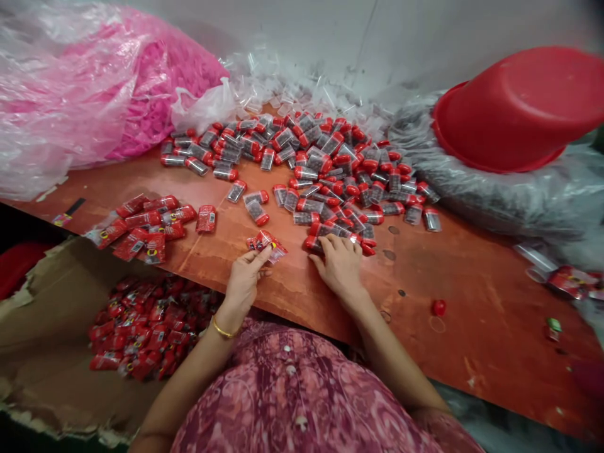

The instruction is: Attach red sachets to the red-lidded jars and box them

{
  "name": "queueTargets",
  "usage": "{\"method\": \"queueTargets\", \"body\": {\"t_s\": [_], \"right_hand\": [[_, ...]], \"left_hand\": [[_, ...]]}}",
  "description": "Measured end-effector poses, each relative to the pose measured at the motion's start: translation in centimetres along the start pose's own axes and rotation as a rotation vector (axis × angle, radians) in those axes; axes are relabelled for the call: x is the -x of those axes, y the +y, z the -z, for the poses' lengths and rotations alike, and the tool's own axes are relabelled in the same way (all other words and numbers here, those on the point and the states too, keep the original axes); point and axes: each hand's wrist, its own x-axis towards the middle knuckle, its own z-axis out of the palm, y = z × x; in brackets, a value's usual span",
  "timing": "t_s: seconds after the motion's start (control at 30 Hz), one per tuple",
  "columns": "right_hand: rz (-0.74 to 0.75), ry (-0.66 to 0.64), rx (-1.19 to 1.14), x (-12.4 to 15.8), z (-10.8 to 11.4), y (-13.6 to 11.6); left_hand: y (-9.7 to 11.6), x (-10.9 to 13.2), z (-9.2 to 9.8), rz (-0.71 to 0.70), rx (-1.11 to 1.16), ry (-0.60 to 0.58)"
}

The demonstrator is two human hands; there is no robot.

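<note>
Between the thumb and fingers of my left hand is a small red printed plastic pouch, pinched at its near side just over the table edge. My right hand rests at the near side of a heap of small clear containers with red caps. Its fingers curl over one red-capped container; whether they grip it is hard to make out. A few loose containers lie between the heap and my left hand. To the left is a cluster of filled red pouches.
Below the table's left edge, a cardboard box holds many red pouches. Clear bags of pink pieces stand at the back left. A red bucket lies upside down on a plastic bag at right. A red cap sits on the table.
</note>
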Motion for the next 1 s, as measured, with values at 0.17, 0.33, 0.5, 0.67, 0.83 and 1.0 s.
{"method": "queueTargets", "body": {"t_s": [0.17,0.33,0.5,0.67,0.83,1.0], "right_hand": [[0.041,-0.068,-0.055,-0.3,-0.5,1.3],[0.002,-0.167,-0.797,0.6,1.6,1.0],[-0.164,-0.411,-1.31,2.5,4.2,-1.5],[-0.234,-0.372,-1.334,2.1,4.0,-2.5],[-0.238,-0.359,-1.324,1.8,3.4,-2.5],[-0.275,-0.301,-1.325,2.1,3.2,-3.0]], "left_hand": [[-0.1,-0.3,0.1,0.099,0.074,-0.078],[-0.4,-0.3,-0.1,0.135,0.082,-0.115],[-0.8,0.0,-0.5,0.13,0.04,-0.149],[-0.7,0.5,-1.0,0.142,-0.029,-0.214],[-0.7,0.3,-0.6,0.121,-0.076,-0.191],[-1.0,0.2,-0.6,0.008,-0.145,-0.173]]}}
